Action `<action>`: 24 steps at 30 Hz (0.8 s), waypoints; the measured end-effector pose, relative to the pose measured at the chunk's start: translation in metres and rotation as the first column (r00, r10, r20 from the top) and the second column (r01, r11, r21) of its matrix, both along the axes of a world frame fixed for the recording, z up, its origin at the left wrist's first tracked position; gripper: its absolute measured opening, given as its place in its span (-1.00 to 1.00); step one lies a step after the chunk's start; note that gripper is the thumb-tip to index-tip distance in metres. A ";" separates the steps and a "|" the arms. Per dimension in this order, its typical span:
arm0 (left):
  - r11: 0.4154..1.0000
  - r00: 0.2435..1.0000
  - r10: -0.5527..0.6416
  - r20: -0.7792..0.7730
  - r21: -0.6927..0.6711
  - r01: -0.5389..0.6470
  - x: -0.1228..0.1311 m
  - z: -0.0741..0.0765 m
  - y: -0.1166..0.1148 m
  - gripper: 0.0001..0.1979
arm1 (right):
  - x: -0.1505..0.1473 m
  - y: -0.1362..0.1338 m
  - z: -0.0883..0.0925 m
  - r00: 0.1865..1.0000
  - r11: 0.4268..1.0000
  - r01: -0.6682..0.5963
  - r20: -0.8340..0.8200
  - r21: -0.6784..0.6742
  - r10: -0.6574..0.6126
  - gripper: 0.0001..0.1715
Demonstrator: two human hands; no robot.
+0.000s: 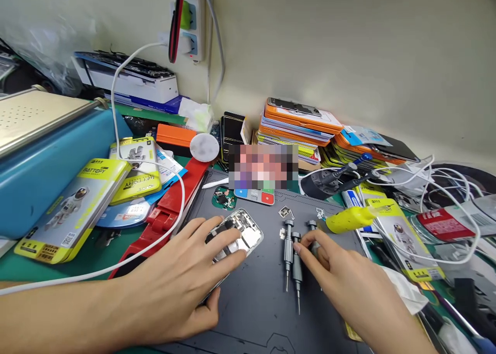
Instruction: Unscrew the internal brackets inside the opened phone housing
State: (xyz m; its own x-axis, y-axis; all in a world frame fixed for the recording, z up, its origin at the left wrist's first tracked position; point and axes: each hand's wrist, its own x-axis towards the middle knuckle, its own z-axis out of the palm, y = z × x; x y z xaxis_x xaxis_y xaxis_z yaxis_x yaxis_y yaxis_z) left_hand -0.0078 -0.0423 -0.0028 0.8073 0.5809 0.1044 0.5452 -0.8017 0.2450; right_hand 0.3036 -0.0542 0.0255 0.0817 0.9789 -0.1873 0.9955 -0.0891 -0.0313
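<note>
My left hand (194,271) is wrapped over an opened phone (250,230) whose inner parts and metal plates show. The fingers lie across its top and the thumb is at the near side; part of the phone is hidden under the palm. Several grey precision screwdrivers lie side by side on the dark mat. My right hand (333,266) is closed, thumb and forefinger pinching at the handle of the middle screwdriver (296,263). To its left lies another screwdriver (288,250). A third screwdriver (312,223) runs partly hidden under the fingers.
A yellow bottle (349,219) lies right of the screwdrivers. Small metal parts (284,211) and a round green board piece (223,198) rest on the mat (256,302). Battery packs (73,214) and a red clamp-like strip (170,214) line the left. A white cable (151,245) crosses above my left forearm.
</note>
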 end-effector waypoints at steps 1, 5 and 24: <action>1.000 1.000 -0.021 0.002 -0.015 0.021 0.000 0.001 0.001 -0.39 | 0.000 0.000 -0.001 1.000 1.000 0.003 0.005 -0.002 -0.003 -0.65; 0.992 0.992 -0.120 -0.042 -0.054 0.117 -0.002 0.006 0.003 -0.41 | -0.003 0.000 -0.001 1.000 1.000 -0.003 -0.004 -0.029 0.003 -0.71; 0.990 0.999 0.034 0.002 0.136 -0.034 0.000 -0.004 0.004 -0.63 | -0.017 -0.002 0.001 0.979 0.993 0.048 -0.204 0.105 -0.026 -0.73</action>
